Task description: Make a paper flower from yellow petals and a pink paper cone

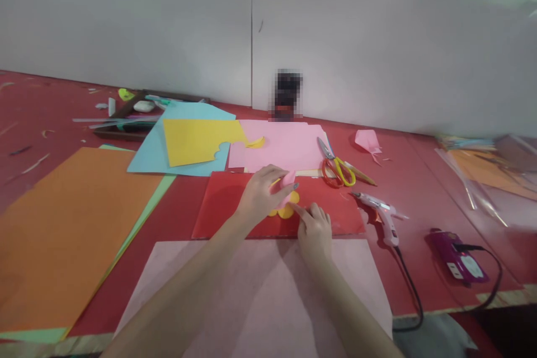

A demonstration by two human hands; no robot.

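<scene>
A yellow scalloped paper flower lies on a red board in front of me. My left hand pinches a small folded pink paper piece between thumb and fingers, over the flower. The fingers partly cover both pieces, so I cannot tell whether they are joined. From the right, my right hand reaches in with its index finger stretched out, its tip touching the flower's edge beside the pink piece. Its other fingers are curled and hold nothing visible.
Scissors and a pencil lie behind right. A glue gun and a purple power socket with cords sit right. Orange sheets cover the left; cut yellow paper and pink sheets lie behind.
</scene>
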